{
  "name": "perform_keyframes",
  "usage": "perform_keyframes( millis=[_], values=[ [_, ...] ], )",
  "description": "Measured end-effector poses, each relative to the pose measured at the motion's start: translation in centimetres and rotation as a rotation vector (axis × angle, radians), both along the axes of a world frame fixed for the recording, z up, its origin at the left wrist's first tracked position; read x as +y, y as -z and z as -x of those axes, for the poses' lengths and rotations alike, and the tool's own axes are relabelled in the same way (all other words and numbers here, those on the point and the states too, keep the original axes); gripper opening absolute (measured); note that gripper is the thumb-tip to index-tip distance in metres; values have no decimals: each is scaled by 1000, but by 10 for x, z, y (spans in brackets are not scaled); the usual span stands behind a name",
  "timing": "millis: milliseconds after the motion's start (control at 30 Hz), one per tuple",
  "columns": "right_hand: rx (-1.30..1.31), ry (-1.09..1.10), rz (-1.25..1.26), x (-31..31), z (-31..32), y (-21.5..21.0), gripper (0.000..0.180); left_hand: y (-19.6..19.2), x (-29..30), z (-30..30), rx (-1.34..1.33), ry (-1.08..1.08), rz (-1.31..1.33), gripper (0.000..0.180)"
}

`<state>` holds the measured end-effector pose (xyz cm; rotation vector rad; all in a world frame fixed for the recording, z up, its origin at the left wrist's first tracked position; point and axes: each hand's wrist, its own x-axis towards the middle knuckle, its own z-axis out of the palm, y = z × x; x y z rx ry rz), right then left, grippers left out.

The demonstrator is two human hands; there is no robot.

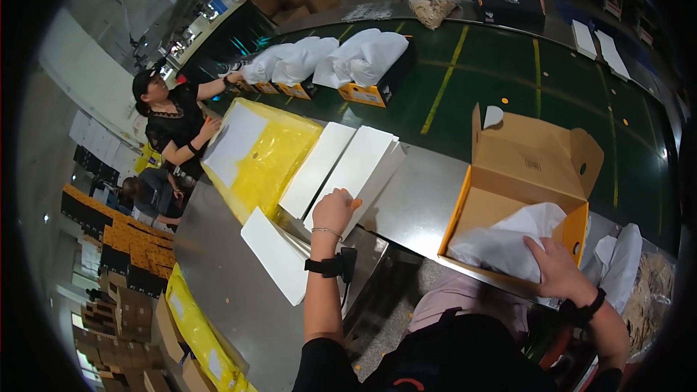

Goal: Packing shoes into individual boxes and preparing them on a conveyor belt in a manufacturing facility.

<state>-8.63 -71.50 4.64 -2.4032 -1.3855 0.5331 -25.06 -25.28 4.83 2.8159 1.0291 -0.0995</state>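
Paper (501, 243) lies bunched in the open box (497, 196) at your right; your right hand (560, 268) touches it, fingers partly hidden; your left hand (334, 212) curls over the white stack (365, 167); whether either hand grasps anything cannot be told

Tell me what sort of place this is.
Likely a packing area in a factory or warehouse: orange-and-black boxes topped with white paper stand on what looks like a green conveyor belt, and brown cartons are piled at the far left.
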Motion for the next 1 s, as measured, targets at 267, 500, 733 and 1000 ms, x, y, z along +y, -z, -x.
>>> perform_keyframes(
  millis=[267, 500, 733, 1000],
  values=[
    [-33, 48, 61, -24, 9, 2, 88, -28, -114, -59, -804, 424, -247, 11],
    [49, 340, -375, -75, -8, -22, 68, 9, -228, -107, -140, 1166, -135, 19],
    [-515, 945, 149, -209, -3, 13, 79, -12, -258, -135, -101, 1199, -51, 21],
    [-21, 1205, -56, -237, -29, 32, 103, -18, -261, -145, 86, 1188, -77, 19]
  ],
)
